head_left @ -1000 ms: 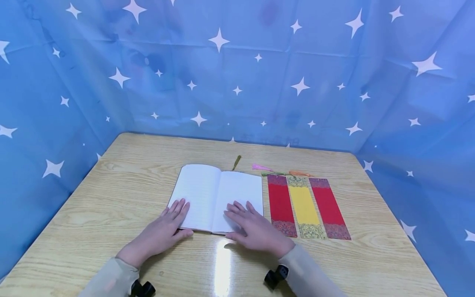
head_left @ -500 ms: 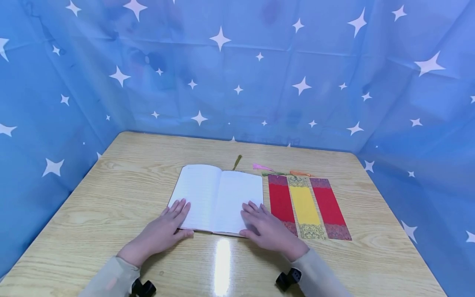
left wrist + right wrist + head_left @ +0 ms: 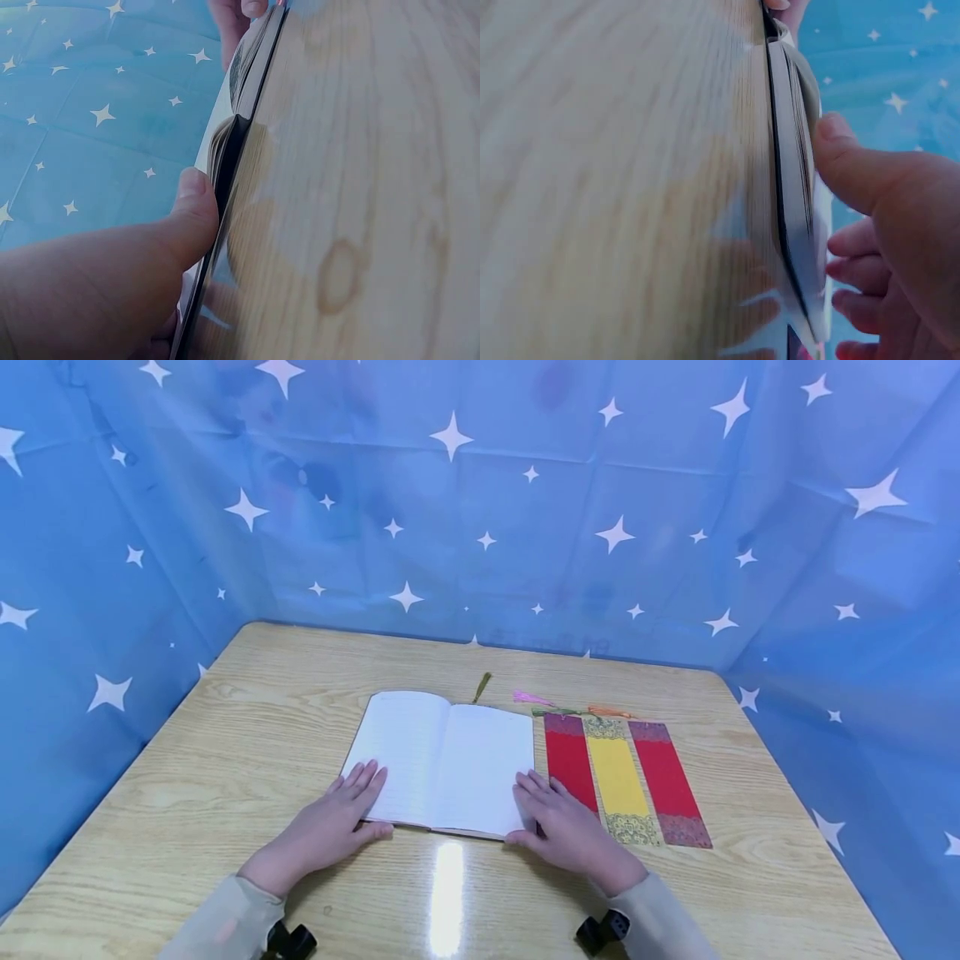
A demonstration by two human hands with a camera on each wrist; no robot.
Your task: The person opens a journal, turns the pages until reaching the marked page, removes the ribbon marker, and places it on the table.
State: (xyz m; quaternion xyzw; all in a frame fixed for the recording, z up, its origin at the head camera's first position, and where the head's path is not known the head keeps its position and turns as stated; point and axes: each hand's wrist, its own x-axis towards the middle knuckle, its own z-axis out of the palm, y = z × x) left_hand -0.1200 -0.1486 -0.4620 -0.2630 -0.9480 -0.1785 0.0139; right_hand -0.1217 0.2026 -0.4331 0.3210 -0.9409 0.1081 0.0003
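Observation:
An open notebook [image 3: 483,760] with pale lined pages lies flat on the wooden table. My left hand [image 3: 330,827] rests on the lower left corner of its left page, fingers extended, thumb along the near edge. At the right page's lower right corner lies my right hand [image 3: 570,827], fingers straight and spread over the page border. In the left wrist view the left thumb [image 3: 196,202] touches the notebook's page edge. The right wrist view shows the right thumb [image 3: 847,154] against the top of the page stack [image 3: 791,150].
Right of the notebook lie two red bookmarks [image 3: 667,777] and a yellow bookmark [image 3: 617,777], with pink, green and orange tassels [image 3: 611,712] at their tops. A dark olive tassel [image 3: 482,687] sticks out behind the notebook. A blue star-patterned curtain [image 3: 525,577] surrounds the wooden table [image 3: 225,760].
My right hand has slid rightward across the right page to its outer lower corner, overlapping the nearest red bookmark in the head view. The left hand has stayed in place.

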